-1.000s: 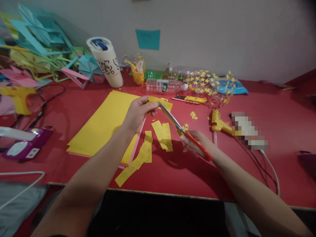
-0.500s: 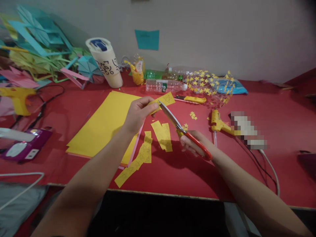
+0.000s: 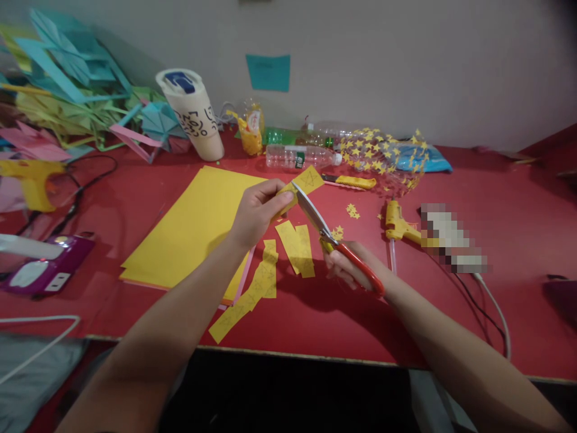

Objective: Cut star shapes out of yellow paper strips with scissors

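Note:
My left hand [image 3: 262, 210] pinches a yellow paper strip [image 3: 310, 178] with a star drawn on its free end. Red-handled scissors [image 3: 360, 264] are gripped in my right hand [image 3: 345, 264], and their blades meet the strip close to my left thumb. Below my hands lie more yellow strips [image 3: 295, 248] with stars drawn on them, and an overlapping row of strips [image 3: 252, 294] nearer the table edge. Small cut-out stars [image 3: 353, 211] rest to the right of the blades; a few others lie partly behind the scissors. Beside my left hand is a stack of yellow sheets [image 3: 189, 222].
A yellow box cutter [image 3: 354, 182], a clear bottle [image 3: 300, 157] and a star-covered clear piece [image 3: 383, 153] lie toward the wall. At right is a yellow glue gun [image 3: 399, 222] with its cord. A white tumbler [image 3: 193, 114] and folded paper shapes [image 3: 81, 78] stand back left.
My left hand and the paper strip have shifted slightly to the right, with the strip's star now facing me more. The scissors have moved a little left and down.

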Demonstrator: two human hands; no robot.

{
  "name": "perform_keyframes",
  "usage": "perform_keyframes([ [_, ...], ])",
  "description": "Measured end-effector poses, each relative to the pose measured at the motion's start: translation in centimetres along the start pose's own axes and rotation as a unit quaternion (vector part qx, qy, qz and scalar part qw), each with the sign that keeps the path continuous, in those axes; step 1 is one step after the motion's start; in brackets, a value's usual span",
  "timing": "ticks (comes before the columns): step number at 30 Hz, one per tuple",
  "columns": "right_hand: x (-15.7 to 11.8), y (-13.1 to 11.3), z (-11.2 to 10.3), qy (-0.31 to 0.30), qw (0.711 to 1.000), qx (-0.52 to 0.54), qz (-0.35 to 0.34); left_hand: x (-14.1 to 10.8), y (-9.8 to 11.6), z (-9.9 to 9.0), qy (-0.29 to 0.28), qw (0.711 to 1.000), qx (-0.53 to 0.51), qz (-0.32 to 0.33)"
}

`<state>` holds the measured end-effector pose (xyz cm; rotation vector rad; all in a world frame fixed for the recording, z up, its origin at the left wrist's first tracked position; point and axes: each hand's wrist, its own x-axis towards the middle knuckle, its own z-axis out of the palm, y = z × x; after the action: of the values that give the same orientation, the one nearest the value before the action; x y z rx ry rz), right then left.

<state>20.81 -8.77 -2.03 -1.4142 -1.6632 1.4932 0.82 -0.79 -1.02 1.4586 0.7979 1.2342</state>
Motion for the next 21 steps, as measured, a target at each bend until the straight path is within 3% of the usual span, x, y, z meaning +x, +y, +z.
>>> perform_keyframes([
  [9,-0.17,0.01,0.53,-0.007,1.000,0.008,-0.003,-0.09,0.27,0.37,0.006,1.000,0.017,0.001],
  [21,-0.17,-0.05,0.49,-0.006,1.000,0.010,-0.004,-0.07,-0.41,0.52,0.008,0.999,-0.040,-0.027],
])
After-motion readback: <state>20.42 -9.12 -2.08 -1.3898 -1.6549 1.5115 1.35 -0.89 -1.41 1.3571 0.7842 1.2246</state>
